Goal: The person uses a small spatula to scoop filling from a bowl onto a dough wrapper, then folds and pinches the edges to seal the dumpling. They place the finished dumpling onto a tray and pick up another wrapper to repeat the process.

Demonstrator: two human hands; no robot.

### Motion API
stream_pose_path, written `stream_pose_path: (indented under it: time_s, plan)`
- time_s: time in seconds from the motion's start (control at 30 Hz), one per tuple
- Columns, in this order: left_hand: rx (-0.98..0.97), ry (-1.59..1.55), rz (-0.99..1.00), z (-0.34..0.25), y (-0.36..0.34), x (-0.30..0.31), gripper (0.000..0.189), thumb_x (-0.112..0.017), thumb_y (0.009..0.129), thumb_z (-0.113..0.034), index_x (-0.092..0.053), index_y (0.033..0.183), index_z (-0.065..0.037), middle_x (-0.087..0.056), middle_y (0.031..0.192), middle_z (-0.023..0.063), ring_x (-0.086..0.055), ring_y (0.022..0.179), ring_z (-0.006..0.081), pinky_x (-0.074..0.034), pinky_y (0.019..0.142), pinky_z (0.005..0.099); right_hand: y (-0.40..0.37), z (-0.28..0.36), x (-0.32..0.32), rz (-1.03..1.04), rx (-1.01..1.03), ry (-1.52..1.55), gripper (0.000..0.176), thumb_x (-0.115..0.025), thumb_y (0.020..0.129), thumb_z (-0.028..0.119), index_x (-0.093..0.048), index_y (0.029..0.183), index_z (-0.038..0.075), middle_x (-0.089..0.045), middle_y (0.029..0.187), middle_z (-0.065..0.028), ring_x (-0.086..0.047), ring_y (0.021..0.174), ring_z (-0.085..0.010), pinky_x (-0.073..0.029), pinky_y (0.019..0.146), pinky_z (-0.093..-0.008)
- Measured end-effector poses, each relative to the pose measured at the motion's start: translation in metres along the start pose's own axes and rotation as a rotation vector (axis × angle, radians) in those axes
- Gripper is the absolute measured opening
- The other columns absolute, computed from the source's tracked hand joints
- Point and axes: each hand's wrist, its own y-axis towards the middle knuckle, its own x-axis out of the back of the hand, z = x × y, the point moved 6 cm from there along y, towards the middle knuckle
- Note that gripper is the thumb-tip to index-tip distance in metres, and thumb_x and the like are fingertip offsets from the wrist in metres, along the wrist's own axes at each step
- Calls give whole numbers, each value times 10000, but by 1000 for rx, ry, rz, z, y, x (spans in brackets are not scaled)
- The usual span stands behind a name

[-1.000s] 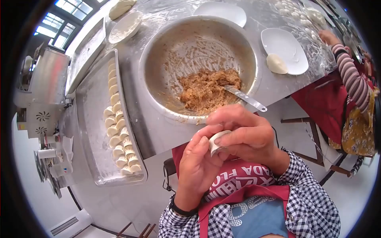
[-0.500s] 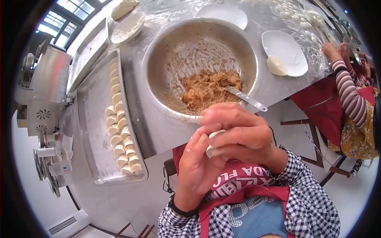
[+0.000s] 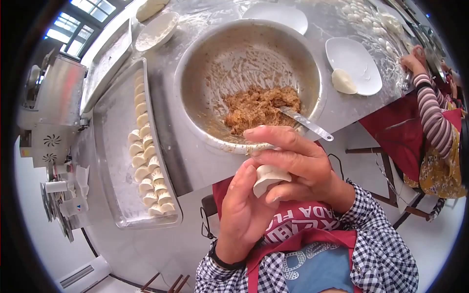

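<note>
Between my two hands is a pale dumpling [image 3: 269,178] with a folded, wavy edge, held in front of my apron. My left hand [image 3: 244,205] supports it with thumb and fingers from the left side. From the right, my right hand [image 3: 305,163] bends its fingers over and around it. Just beyond my hands stands a large metal bowl [image 3: 188,122] with brown minced filling [image 3: 261,108] heaped at its near side. A flat metal spatula [image 3: 309,124] rests in the filling, its handle over the rim.
On the left, a metal tray [image 3: 113,161] carries rows of folded dumplings [image 3: 149,166]. A white plate [image 3: 359,63] at right has a dough wrapper [image 3: 344,81] on its edge. A flour bowl [image 3: 157,31] stands behind the tray. A co-worker's hands [image 3: 414,61] are at far right.
The dumpling has turned in my fingers, and more of its folded edge shows. My right fingers have spread somewhat. The co-worker's hands have shifted slightly at the table.
</note>
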Motion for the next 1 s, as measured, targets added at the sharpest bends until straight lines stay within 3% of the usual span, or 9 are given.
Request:
stream_pose_path:
  time_s: [0.07, 0.2, 0.27, 0.57, 0.67, 0.8, 0.9, 1.0]
  plan:
    - [-6, 34, -53, 2, -1, 2, 355, -371, 950, -209, -379, 1256, -30, -458, 1212, 83, -473, 1093, 170, -428, 885, 337, -2, -2, 1, 51, -32, 84, 334, -606, 782, 298, -646, 866, -23, -619, 1041, -121, -560, 1004, -305, -460, 807, -381]
    - [-33, 21, -113, 4, -2, -3, 337, -378, 949, -215, -405, 1234, -36, -481, 1178, 83, -483, 1067, 163, -438, 857, 326, -4, 0, -3, 160, 147, -35, 351, -594, 791, 318, -647, 862, -22, -601, 1067, -148, -558, 1000, -311, -460, 809, -388]
    - [-31, 16, -138, 4, -1, -3, 330, -383, 947, -218, -418, 1222, -39, -492, 1161, 81, -490, 1050, 160, -440, 844, 319, -5, 2, -3, 149, 204, -121, 288, -654, 702, 242, -633, 846, -6, -606, 1066, -107, -564, 991, -275, -457, 808, -357]
    - [43, 19, -160, 6, -1, 11, 322, -401, 936, -242, -451, 1182, -41, -523, 1115, 75, -512, 1016, 163, -450, 809, 297, -9, 1, -1, 12, -57, 77, 249, -660, 681, 206, -626, 804, -8, -606, 1052, -135, -568, 983, -278, -453, 824, -362]
    - [45, 14, -158, 7, 0, 7, 315, -405, 933, -238, -456, 1175, -43, -516, 1126, 76, -508, 1030, 165, -454, 813, 296, -10, 3, -3, 63, 121, -17, 221, -661, 668, 175, -631, 792, -6, -611, 1040, -130, -567, 979, -285, -453, 825, -370]
    - [30, -111, -95, 9, 0, 4, 309, -411, 930, -238, -462, 1168, -47, -507, 1137, 78, -503, 1045, 167, -458, 816, 302, -7, 10, -1, 111, 131, -116, 202, -663, 652, 147, -634, 780, -6, -617, 1021, -126, -567, 977, -289, -453, 820, -378]
    - [56, 3, -136, 10, 0, 8, 295, -412, 930, -239, -477, 1148, -52, -516, 1117, 77, -515, 1028, 169, -461, 815, 308, -7, 9, -2, 95, 122, -136, 232, -675, 650, 169, -633, 805, 0, -604, 1048, -134, -565, 980, -290, -452, 816, -380]
    - [79, -13, -135, 9, 2, 10, 278, -415, 927, -229, -492, 1129, -54, -524, 1109, 80, -531, 1000, 175, -464, 815, 317, -9, 5, 3, 4, 23, -1, 265, -687, 653, 190, -630, 837, 7, -585, 1084, -147, -562, 983, -292, -451, 812, -381]
